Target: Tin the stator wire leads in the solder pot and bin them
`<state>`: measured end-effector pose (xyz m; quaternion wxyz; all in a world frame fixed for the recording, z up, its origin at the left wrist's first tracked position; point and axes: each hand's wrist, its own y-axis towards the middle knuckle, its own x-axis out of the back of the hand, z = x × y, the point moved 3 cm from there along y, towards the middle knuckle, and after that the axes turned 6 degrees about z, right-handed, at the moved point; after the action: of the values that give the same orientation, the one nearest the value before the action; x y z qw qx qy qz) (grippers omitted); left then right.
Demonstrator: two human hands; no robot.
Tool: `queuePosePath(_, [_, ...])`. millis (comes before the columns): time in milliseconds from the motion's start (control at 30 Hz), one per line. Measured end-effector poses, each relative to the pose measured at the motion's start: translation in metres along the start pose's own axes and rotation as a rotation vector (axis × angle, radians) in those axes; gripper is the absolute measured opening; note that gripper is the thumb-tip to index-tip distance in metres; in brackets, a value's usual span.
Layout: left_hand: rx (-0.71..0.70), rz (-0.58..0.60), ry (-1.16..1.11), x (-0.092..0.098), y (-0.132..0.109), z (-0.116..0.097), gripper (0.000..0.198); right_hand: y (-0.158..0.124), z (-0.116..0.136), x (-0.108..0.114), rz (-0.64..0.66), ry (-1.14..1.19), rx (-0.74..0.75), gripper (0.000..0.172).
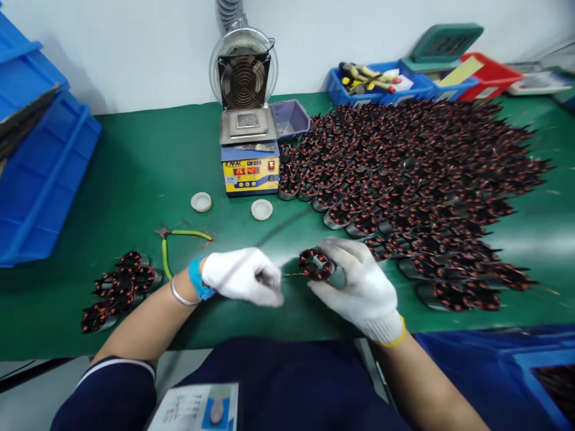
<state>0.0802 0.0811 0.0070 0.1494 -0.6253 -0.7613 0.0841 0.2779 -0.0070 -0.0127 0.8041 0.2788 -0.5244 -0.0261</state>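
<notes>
My right hand (pixel 357 284), in a white glove, grips a motor stator (pixel 315 264) with copper windings, its round opening turned up toward me. From the stator's left side a thin wire (pixel 294 274) sticks out toward my left hand (pixel 247 277). That hand, also gloved, is closed in a pinch; its fingertips are slightly blurred, and whatever they hold is hidden. Beyond my left wrist, green-handled cutters (pixel 165 242) lie spread on the green table (pixel 144 161), beside loose copper wire scraps (pixel 207 233).
A solder pot (pixel 250 170) with a lit display stands at the back, two small white dishes before it. Many stators (pixel 404 167) crowd the right; several more (pixel 121 290) sit at left. Blue bins (pixel 45 161) rise at far left; a tool tray (pixel 372 81) stands behind.
</notes>
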Motion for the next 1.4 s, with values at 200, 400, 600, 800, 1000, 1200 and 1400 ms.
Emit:
queuePosePath(200, [0.04,-0.455,0.024,0.002,0.01,0.004,0.036,0.0,0.003,0.0,0.017,0.025,-0.035,0.051])
queuePosePath(400, [-0.021,-0.281,-0.024,-0.004,0.007,0.004,0.034,0.003,0.0,0.006,-0.061,0.015,-0.072,0.054])
queuePosePath(600, [0.063,-0.364,-0.108,-0.007,0.01,0.004,0.038,0.009,0.003,0.005,-0.089,-0.036,-0.024,0.054])
queuePosePath(800, [-0.006,-0.651,-0.466,0.011,0.005,0.01,0.038,0.016,-0.004,0.003,-0.098,-0.128,-0.064,0.049])
queuePosePath(1000, [-0.064,-0.578,-0.295,-0.02,0.024,0.036,0.034,0.062,-0.025,-0.018,-0.04,-0.094,-0.255,0.053])
queuePosePath(1200, [-0.163,-0.333,0.229,-0.057,0.044,0.055,0.025,0.11,-0.02,-0.052,0.457,-0.201,-0.459,0.059])
queuePosePath(1400, [-0.146,-0.38,0.315,-0.046,0.044,0.061,0.022,0.132,-0.01,-0.054,0.635,-0.321,-0.355,0.055])
